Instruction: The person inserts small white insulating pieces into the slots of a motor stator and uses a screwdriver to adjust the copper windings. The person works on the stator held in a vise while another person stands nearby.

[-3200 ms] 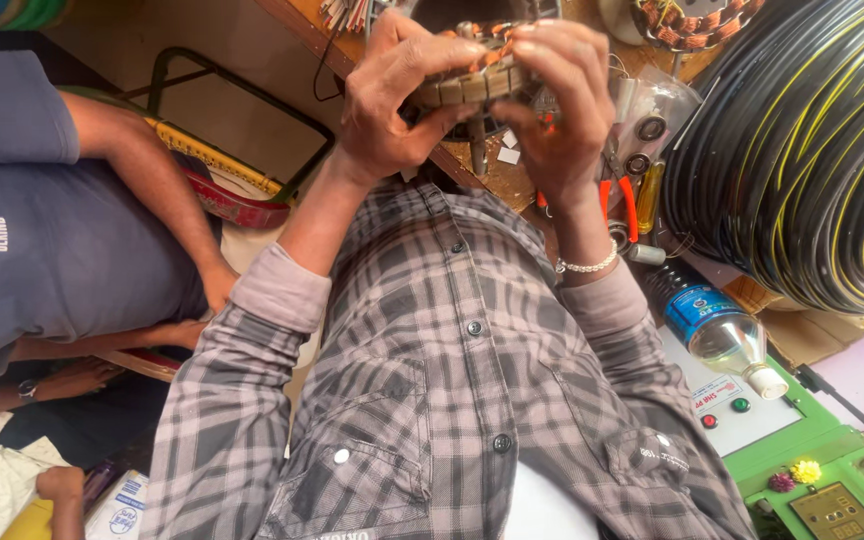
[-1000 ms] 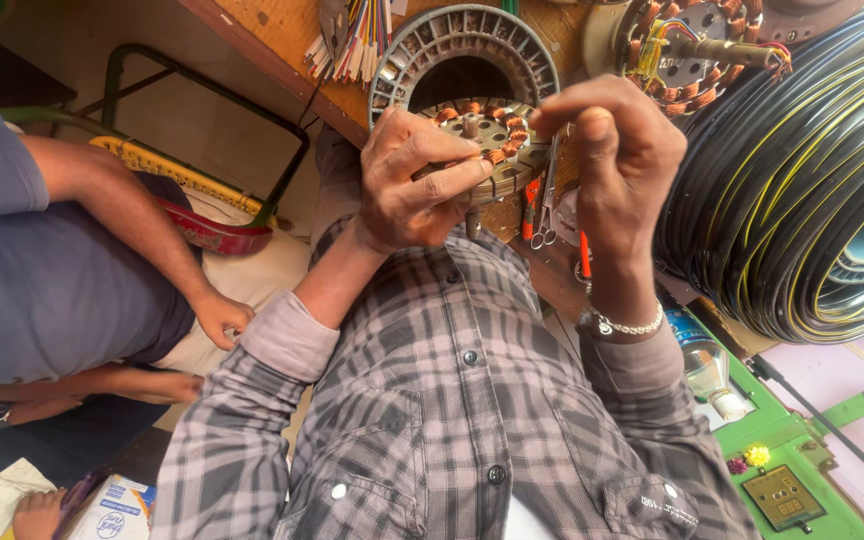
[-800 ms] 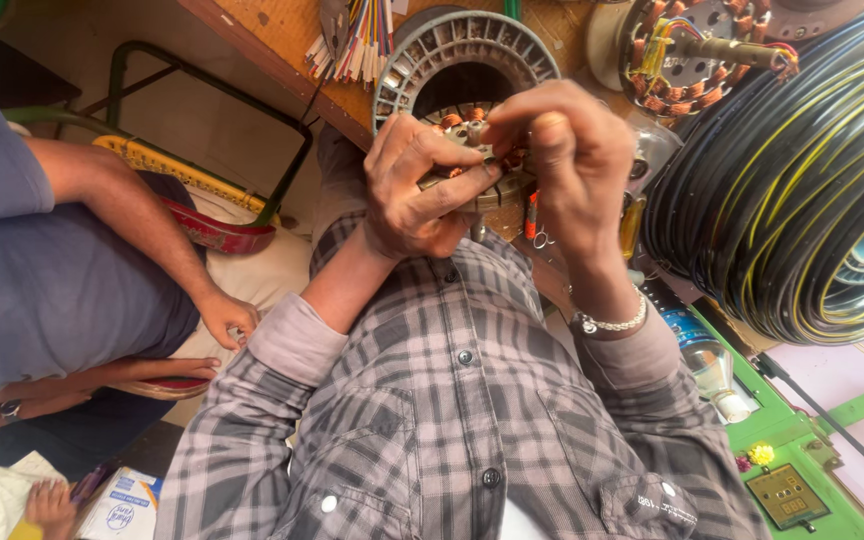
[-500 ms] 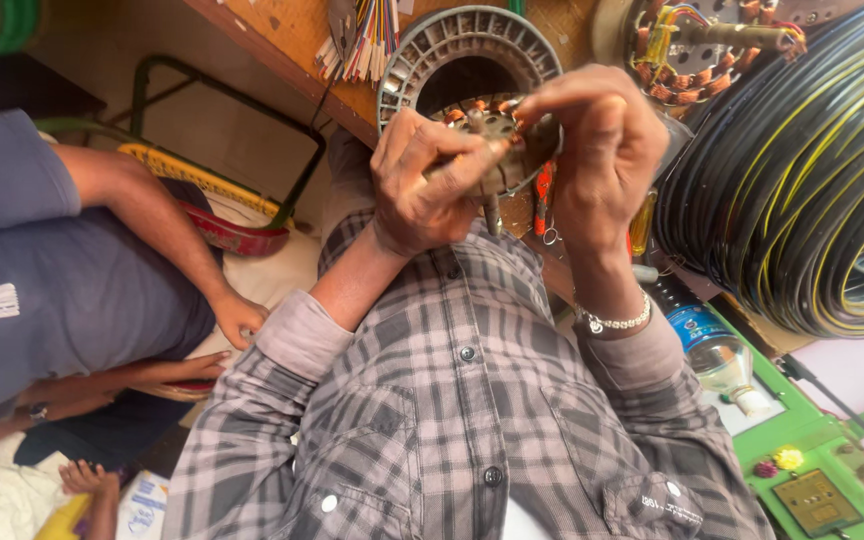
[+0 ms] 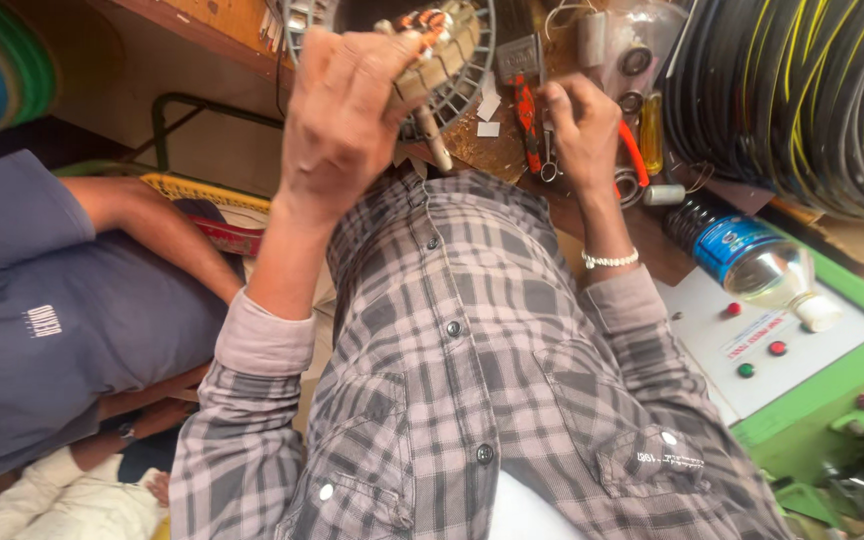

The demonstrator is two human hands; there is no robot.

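My left hand (image 5: 342, 110) is raised and grips a small motor stator (image 5: 432, 45) with copper windings, holding it in front of a round slotted metal housing (image 5: 467, 75). My right hand (image 5: 584, 130) is down on the wooden bench. Its fingers curl among tools there, touching a red-handled tool (image 5: 525, 120) and a small metal tool (image 5: 548, 168). Whether it grips either one is unclear. My checked shirt (image 5: 472, 360) fills the lower middle of the view.
Another person in a blue-grey shirt (image 5: 42, 320) sits at the left. A big coil of black and yellow cable (image 5: 812, 90) lies at the upper right. A plastic bottle (image 5: 752, 262) rests on a green and white control panel (image 5: 802, 350).
My right hand has left the stator and dropped to the bench tools. My left hand keeps the stator and has lifted it higher.
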